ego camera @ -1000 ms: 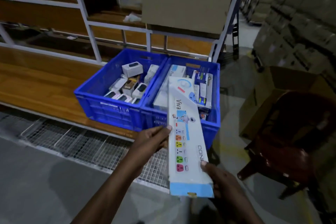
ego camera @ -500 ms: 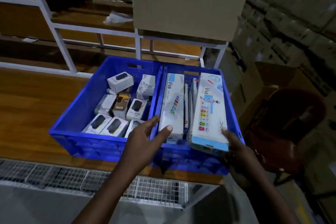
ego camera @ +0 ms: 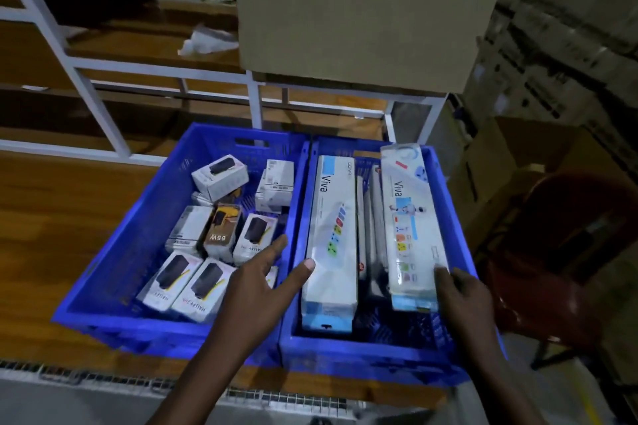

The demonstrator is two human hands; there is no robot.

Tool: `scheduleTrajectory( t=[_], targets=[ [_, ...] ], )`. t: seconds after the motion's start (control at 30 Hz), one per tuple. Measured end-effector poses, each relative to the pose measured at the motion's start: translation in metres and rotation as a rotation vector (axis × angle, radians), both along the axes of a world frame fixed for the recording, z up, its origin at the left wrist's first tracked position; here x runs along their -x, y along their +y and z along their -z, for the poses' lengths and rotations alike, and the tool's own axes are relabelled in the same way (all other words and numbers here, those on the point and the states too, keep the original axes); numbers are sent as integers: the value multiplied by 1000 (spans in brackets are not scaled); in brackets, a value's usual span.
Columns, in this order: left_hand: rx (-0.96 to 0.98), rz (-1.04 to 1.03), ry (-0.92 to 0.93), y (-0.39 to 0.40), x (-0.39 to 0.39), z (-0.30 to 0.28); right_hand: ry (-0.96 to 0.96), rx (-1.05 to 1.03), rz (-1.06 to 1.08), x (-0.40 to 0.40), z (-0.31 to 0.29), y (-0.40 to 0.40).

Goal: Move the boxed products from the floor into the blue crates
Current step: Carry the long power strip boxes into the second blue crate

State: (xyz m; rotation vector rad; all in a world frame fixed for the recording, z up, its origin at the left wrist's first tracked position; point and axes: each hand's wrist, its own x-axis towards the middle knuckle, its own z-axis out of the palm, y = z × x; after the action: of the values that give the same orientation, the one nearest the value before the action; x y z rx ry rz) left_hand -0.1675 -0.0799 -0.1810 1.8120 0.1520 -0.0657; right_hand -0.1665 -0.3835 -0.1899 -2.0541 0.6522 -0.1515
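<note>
Two blue crates stand side by side on a wooden shelf. The left crate (ego camera: pixel 114 262) holds several small white boxes. The right crate (ego camera: pixel 459 217) holds long white "Viva" boxes. One long box (ego camera: pixel 409 228) lies along the crate's right wall, its far end on the back rim; my right hand (ego camera: pixel 461 297) grips its near end. Another long box (ego camera: pixel 333 235) lies along the left wall. My left hand (ego camera: pixel 262 283) hovers with fingers spread over the divide between the crates, its thumb touching that box's near part.
A big cardboard box (ego camera: pixel 366 10) sits on the white-framed rack above the crates. A dark red chair (ego camera: pixel 566 252) stands close on the right, with brown cartons (ego camera: pixel 511 176) behind it. A wire mesh strip (ego camera: pixel 103 379) runs below the shelf edge.
The long box went from being held in both hands in front of the crates into the right crate. My left hand let go and now hovers open; I came closer.
</note>
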Motion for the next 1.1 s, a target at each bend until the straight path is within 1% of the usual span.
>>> scheduleTrajectory(
  t=[0.07, 0.13, 0.2, 0.23, 0.27, 0.37, 0.43, 0.5, 0.6, 0.73, 0.83, 0.93, 1.03, 1.1],
  targets=[
    [-47, -7, 8, 0, -9, 1, 16, 93, 7, -2, 15, -3],
    [-63, -16, 23, 0, -17, 3, 21, 136, -24, -4, 10, 2],
    [-76, -12, 42, -3, -22, 4, 41, 185, -7, -7, 8, 6],
    [-90, -5, 52, -4, -24, 5, 9, 208, 4, -9, 7, 7],
    [-101, -1, 68, -6, -25, 6, -67, 241, -9, -10, 2, 10],
    [-138, -3, 106, -6, -28, 8, -346, 311, -93, -10, 2, 15],
    [-170, -34, 96, -6, -29, 7, -420, 279, -158, -16, 2, 17],
    [-196, -73, 67, -6, -29, 4, -440, 250, -255, -23, -1, 18],
    [-174, -76, 62, -11, -26, 0, -364, 272, -360, -35, -8, 15],
    [-152, 8, 29, -31, -28, -12, -164, 252, -325, -42, -9, 12],
    [-134, 108, 21, -49, -37, -14, -24, 328, -321, -44, -7, 6],
    [-109, 220, 68, -61, -51, -8, 113, 354, -285, -44, 2, 0],
    [-156, 349, 135, -68, -67, 2, 142, 354, -198, -45, 3, 2],
    [-198, 414, 179, -69, -77, 9, 119, 323, -151, -46, 4, 6]
  ],
)
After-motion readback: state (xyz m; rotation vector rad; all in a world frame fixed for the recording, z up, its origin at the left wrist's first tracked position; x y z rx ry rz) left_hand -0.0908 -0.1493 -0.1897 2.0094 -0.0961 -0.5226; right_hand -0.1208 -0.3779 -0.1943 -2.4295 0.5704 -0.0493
